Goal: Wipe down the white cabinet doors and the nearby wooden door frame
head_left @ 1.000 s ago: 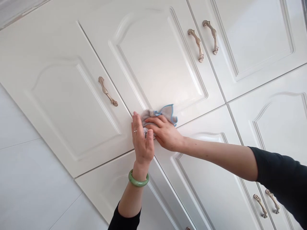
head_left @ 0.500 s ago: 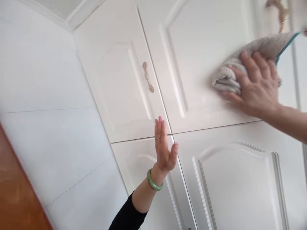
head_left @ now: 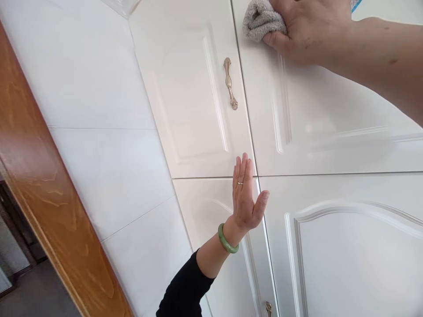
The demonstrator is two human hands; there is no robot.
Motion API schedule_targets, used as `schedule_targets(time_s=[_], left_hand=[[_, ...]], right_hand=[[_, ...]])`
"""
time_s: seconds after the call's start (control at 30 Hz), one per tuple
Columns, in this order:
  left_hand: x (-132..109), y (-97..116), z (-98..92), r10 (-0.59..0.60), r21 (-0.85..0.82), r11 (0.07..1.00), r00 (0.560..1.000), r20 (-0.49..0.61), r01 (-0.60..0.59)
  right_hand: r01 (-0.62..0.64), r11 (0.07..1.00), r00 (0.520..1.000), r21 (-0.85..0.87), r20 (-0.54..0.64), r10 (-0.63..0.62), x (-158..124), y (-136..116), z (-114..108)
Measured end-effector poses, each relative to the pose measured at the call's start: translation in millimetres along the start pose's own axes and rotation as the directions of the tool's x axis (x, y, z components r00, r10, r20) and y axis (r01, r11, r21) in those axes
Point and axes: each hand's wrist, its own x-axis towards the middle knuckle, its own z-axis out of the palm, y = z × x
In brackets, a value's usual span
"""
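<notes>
My left hand (head_left: 245, 199) lies flat and open against the white cabinet doors (head_left: 198, 110), where the corners of the doors meet. It wears a ring and a green bangle (head_left: 227, 239) on the wrist. At the top edge of the view my right hand (head_left: 307, 26) is closed on a grey cloth (head_left: 261, 18) with a blue trim, pressed against the upper right door (head_left: 330, 123). A brass handle (head_left: 230, 83) sits on the upper left door, between the two hands.
White wall tiles (head_left: 105, 167) run left of the cabinets. A brown wooden door frame (head_left: 42, 189) crosses the lower left. Another brass handle (head_left: 268, 308) shows at the bottom edge on a lower door (head_left: 346, 255).
My right hand carried the cloth from the door junction up and across the upper right door to its top left. My left hand stayed flat at the junction. The view swung left.
</notes>
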Motion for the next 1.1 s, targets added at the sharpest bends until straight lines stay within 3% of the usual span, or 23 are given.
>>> schedule_targets(time_s=[0.17,0.33,0.43,0.5,0.53,0.57,0.63,0.7,0.73,0.8,0.83,0.9,0.97,1.03,1.1], left_hand=[[2.4,2.5,-8.5,-0.023,-0.006,1.000,1.000,-0.003,0.023],[3.6,16.0,-19.6,-0.028,-0.006,1.000,0.999,-0.022,0.028],[-1.2,23.0,-29.5,-0.055,-0.019,0.998,0.998,-0.024,0.055],[-8.4,29.4,-36.5,-0.100,-0.039,0.994,0.995,-0.026,0.099],[-13.9,34.3,-39.2,-0.129,-0.048,0.991,0.991,-0.032,0.127],[-21.0,40.8,-40.9,-0.161,-0.047,0.986,0.986,-0.040,0.159],[-40.6,58.1,-39.5,-0.214,-0.013,0.977,0.974,-0.075,0.214],[-66.0,77.9,-30.5,-0.234,0.017,0.971,0.966,-0.108,0.237],[-79.5,86.6,-23.7,-0.243,0.016,0.969,0.964,-0.110,0.246],[-103.3,97.3,-8.9,-0.286,-0.025,0.958,0.954,-0.089,0.285],[-111.8,98.2,-2.7,-0.312,-0.053,0.950,0.946,-0.087,0.309],[-117.7,90.5,4.1,-0.369,-0.110,0.928,0.919,-0.137,0.356],[-106.1,74.3,4.3,-0.405,-0.154,0.914,0.876,-0.262,0.376],[-77.2,57.8,3.7,-0.389,-0.164,0.921,0.836,-0.386,0.353],[-34.9,50.7,9.3,-0.266,-0.112,0.964,0.864,-0.427,0.242]], right_hand=[[0.148,0.986,0.988,0.073,-0.050,-0.145,-110.9,-29.6,16.8],[0.145,0.975,0.987,0.169,0.046,-0.154,-230.1,-58.6,33.5],[0.059,0.930,0.990,0.362,0.102,-0.103,-276.9,-77.0,27.4],[-0.124,0.835,0.972,0.537,0.236,-0.007,-294.8,-94.0,15.0],[-0.272,0.736,0.933,0.620,0.357,0.043,-300.0,-104.6,8.0],[-0.440,0.593,0.865,0.674,0.495,0.079,-303.1,-116.5,1.2],[-0.733,0.213,0.673,0.646,0.734,0.091,-303.9,-143.1,-8.6],[-0.850,-0.138,0.506,0.508,0.861,0.048,-300.7,-170.1,-11.8],[-0.863,-0.252,0.447,0.437,0.894,0.020,-299.0,-182.2,-11.3],[-0.874,-0.350,0.379,0.337,0.924,-0.057,-296.9,-200.9,-8.4],[-0.881,-0.343,0.381,0.326,0.918,-0.106,-297.1,-206.5,-7.2],[-0.875,-0.264,0.457,0.406,0.872,-0.175,-299.5,-208.9,-7.2],[-0.816,-0.113,0.577,0.566,0.804,-0.139,-304.2,-200.7,-12.1],[-0.684,0.084,0.728,0.725,0.686,0.008,-310.3,-185.8,-21.2],[-0.502,0.266,0.865,0.823,0.473,0.167,-317.9,-167.9,-32.5]])
